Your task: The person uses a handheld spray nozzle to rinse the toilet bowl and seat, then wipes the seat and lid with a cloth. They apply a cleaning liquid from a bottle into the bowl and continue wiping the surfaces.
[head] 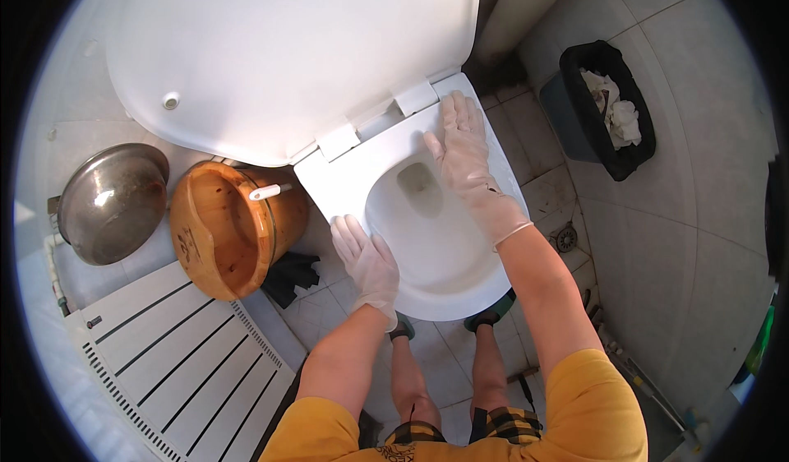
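Observation:
Both hands wear thin translucent gloves and lie flat on a white toilet point(333, 184). My left hand point(368, 268) rests along the left side of the rim, palm down, fingers extended. On the right rear part of the rim lies my right hand point(462, 147), its thumb apart and its fingers pointing to the hinges. Neither hand holds anything. The raised white lid point(296, 55) stands tilted back behind the bowl, joined by two hinge blocks. Inside the bowl point(450, 252), a drain well shows near the back; my right hand and wrist hide part of the right rim.
On the left are a wooden bucket point(280, 228) with a white-handled item at its rim, a metal basin point(114, 203) and a slatted white panel point(179, 363). A lined waste bin point(567, 117) with crumpled paper stands right, above a floor drain point(564, 238).

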